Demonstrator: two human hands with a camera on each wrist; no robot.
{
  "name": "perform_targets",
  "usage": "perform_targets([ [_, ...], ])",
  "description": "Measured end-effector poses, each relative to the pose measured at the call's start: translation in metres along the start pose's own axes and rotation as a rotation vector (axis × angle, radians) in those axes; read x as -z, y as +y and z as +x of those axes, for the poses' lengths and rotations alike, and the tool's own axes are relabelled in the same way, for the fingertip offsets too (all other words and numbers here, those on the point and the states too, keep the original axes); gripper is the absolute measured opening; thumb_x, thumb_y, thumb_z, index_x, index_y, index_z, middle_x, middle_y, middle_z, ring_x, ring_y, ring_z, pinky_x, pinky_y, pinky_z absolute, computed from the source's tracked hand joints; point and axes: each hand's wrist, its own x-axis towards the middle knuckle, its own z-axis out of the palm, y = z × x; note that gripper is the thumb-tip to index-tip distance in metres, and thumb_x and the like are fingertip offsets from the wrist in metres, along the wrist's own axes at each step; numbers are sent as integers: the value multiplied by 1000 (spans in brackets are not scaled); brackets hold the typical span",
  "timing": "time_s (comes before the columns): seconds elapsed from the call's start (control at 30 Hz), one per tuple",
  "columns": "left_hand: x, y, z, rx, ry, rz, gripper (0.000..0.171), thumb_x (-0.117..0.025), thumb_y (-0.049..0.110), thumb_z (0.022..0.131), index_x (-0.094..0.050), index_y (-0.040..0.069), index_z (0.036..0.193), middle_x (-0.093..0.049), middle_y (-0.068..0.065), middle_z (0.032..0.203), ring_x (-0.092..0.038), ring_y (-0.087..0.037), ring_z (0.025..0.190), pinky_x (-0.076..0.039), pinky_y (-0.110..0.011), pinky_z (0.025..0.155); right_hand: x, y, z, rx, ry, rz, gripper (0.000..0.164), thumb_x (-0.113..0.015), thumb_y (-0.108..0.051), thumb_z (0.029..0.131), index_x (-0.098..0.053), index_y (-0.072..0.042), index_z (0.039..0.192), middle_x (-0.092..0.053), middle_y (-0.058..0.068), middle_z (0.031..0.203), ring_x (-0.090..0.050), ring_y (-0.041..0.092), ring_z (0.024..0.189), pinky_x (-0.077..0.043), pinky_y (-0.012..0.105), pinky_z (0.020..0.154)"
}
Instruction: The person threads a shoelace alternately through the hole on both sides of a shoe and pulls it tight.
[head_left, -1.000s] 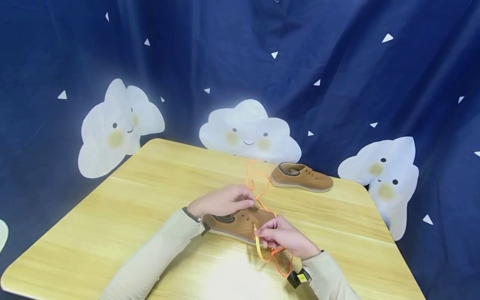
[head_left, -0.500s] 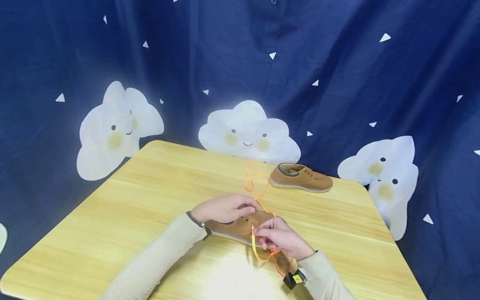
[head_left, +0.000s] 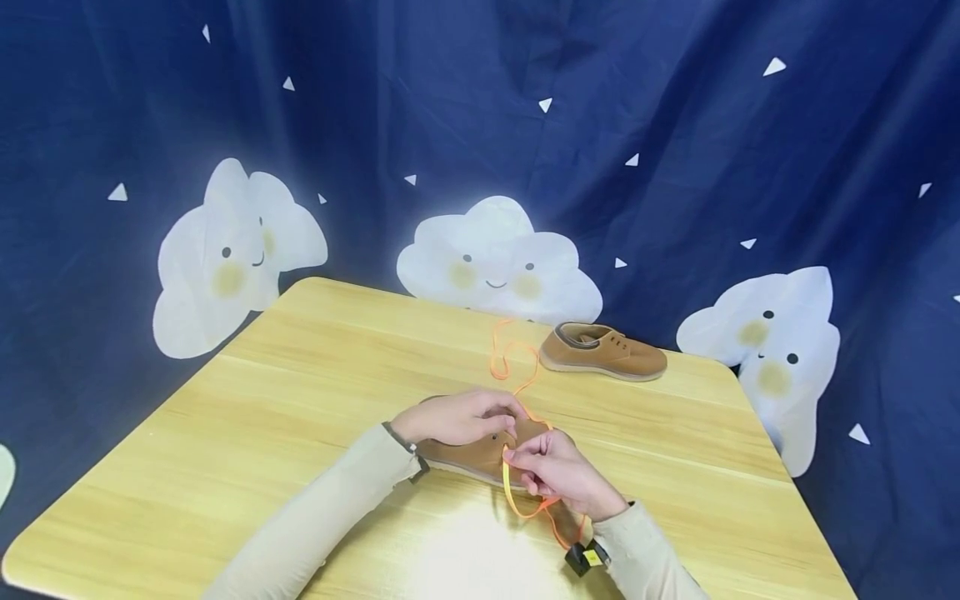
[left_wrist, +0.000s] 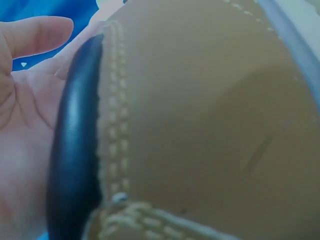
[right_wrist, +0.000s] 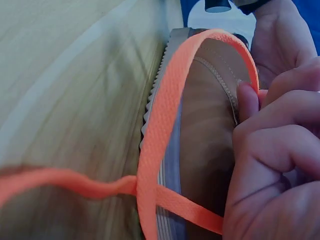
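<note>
A brown shoe [head_left: 468,457] stands on the table under both hands, toe toward the right. My left hand [head_left: 453,418] lies over its opening and grips the upper beside the eyelets, fingers bent across the front. In the left wrist view the palm faces the dark padded collar [left_wrist: 75,140] and stitched side. With thumb and finger my right hand [head_left: 566,475] pinches a flat orange shoelace [right_wrist: 167,100] close to an eyelet on the near side. The lace bows down in a loop in front of the shoe. My right fingers hide where its end sits.
A second brown shoe [head_left: 603,358], with no lace in its eyelets, stands near the far right edge of the wooden table [head_left: 300,375]. More orange lace trails past the held shoe toward the back. A blue curtain [head_left: 480,100] with clouds hangs behind.
My left hand has shifted slightly right and down along the shoe, closer to the eyelets. My right hand has moved a little left, still pinching the shoelace.
</note>
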Motion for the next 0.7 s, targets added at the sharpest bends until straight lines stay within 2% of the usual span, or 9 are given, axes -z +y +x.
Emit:
perform_targets([
  [0.1, -1, -1, 1, 23, 13, -2, 29, -47, 27, 110, -64, 16, 131, -71, 1, 123, -65, -9, 103, -53, -27, 91, -2, -1, 0, 1, 16, -22, 40, -63, -25, 104, -65, 1, 74, -53, -8, 49, -34, 4, 41, -26, 18, 42],
  [0.23, -2, 0, 2, 29, 29, -5, 29, -49, 26, 109, -67, 14, 128, -72, 2, 117, -62, -7, 95, -53, -25, 86, -2, -4, -3, 33, 68, -138, 43, -63, -27, 104, -63, 8, 79, -53, -6, 51, -38, 6, 42, -30, 18, 43],
  [0.33, -2, 0, 3, 30, 40, -2, 28, -51, 25, 108, -68, 12, 126, -72, 2, 114, -62, -5, 94, -53, -23, 86, 0, -8, -5, 62, 146, -233, 36, -64, -27, 103, -63, 6, 88, -53, -3, 56, -43, 8, 47, -34, 19, 45],
  [0.4, -2, 1, 2, 36, 45, 7, 28, -51, 25, 108, -70, 11, 124, -73, 2, 114, -62, -3, 94, -53, -22, 86, 1, -10, -5, 65, 184, -258, 28, -65, -26, 102, -64, 2, 96, -53, -1, 60, -45, 9, 51, -36, 19, 47],
  [0.53, -2, 2, 2, 56, 52, 26, 27, -53, 27, 107, -71, 12, 120, -75, 2, 113, -66, -7, 94, -55, -24, 85, 1, -10, -3, 61, 192, -286, 24, -66, -25, 102, -69, -1, 102, -55, 0, 63, -45, 9, 52, -38, 19, 48],
  [0.7, -3, 4, 2, 67, 62, 43, 28, -57, 30, 106, -72, 11, 119, -76, -2, 119, -71, -16, 110, -57, -29, 94, -2, -11, -2, 75, 213, -339, 28, -69, -26, 100, -66, 0, 90, -53, -2, 59, -43, 8, 50, -35, 19, 46],
])
